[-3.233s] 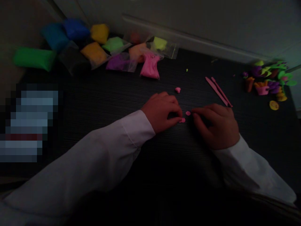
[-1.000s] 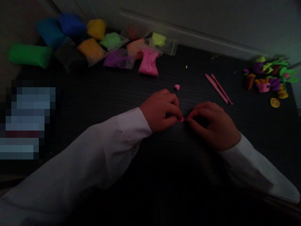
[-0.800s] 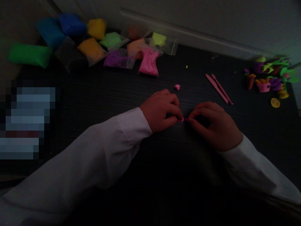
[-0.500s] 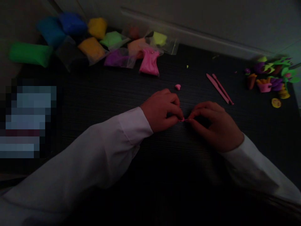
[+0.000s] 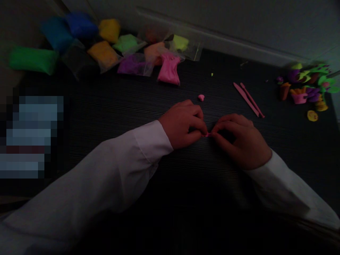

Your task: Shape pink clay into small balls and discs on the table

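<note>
Between my fingertips is a small piece of pink modelling clay (image 5: 208, 135), low over the dark table (image 5: 119, 106). My left hand (image 5: 183, 124) pinches its left end between thumb and fingers. At the other end, the thumb and fingertips of my right hand (image 5: 240, 140) are closed on it. The fingers cover part of the clay, so its full shape is hidden. A loose pink lump of clay (image 5: 201, 97) lies just beyond my left hand. Farther right rest a pink clay knife (image 5: 245, 99) and a thin pink modelling stick (image 5: 252, 100), side by side.
Bags of coloured clay line the back left, among them a pink bag (image 5: 169, 69), a purple bag (image 5: 135, 64) and a green bag (image 5: 33, 60). Small clay figures (image 5: 300, 95) cluster at the far right. A pixelated screen (image 5: 32, 134) is at left. A wall (image 5: 239, 32) runs behind.
My right hand has shifted very slightly left and up. Both hands keep their pinch on the pink clay, and the things on the table have stayed put.
</note>
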A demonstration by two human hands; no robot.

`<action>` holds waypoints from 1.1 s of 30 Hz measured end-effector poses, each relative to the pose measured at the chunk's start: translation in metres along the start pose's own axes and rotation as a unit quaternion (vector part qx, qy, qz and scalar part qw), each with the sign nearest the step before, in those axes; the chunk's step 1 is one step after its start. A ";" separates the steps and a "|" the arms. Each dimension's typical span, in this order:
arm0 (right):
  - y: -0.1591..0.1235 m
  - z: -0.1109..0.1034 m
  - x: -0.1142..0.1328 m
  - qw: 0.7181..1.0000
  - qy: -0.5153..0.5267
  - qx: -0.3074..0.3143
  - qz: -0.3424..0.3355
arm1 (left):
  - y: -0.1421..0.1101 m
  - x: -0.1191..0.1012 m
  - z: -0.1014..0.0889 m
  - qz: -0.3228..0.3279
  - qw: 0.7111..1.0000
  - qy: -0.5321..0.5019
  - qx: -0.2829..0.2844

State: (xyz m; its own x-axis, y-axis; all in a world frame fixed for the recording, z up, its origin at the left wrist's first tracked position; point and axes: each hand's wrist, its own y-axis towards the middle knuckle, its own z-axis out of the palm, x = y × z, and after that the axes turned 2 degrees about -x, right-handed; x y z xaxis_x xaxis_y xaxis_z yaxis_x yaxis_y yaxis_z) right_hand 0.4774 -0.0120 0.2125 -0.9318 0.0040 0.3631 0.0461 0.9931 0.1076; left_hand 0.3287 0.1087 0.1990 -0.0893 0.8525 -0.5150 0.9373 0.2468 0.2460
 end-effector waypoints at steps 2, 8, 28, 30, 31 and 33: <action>0.000 0.000 0.000 1.000 -0.002 0.000 0.003 | 0.000 0.000 0.000 0.002 1.000 -0.001 0.002; 0.001 0.000 0.002 1.000 -0.003 0.004 0.009 | 0.000 0.000 0.000 0.001 1.000 0.002 0.002; -0.004 -0.003 0.002 1.000 -0.026 -0.014 -0.008 | 0.001 -0.003 0.000 -0.004 0.997 -0.013 -0.074; -0.006 -0.004 0.003 0.999 -0.041 -0.017 -0.016 | 0.001 -0.003 -0.001 -0.002 0.997 -0.014 -0.073; -0.007 -0.004 0.004 0.998 -0.049 -0.016 -0.021 | 0.001 -0.003 -0.001 0.001 0.997 -0.015 -0.070; -0.008 -0.005 0.006 0.997 -0.067 -0.011 -0.032 | 0.001 -0.003 -0.001 0.010 0.998 -0.017 -0.063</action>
State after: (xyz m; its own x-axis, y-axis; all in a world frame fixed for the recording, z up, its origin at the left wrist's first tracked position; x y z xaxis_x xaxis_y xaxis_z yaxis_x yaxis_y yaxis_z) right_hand 0.4734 -0.0207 0.2187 -0.9726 -0.0425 0.2285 -0.0085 0.9890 0.1476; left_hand 0.3294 0.1070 0.2017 -0.0570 0.8422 -0.5362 0.8891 0.2871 0.3565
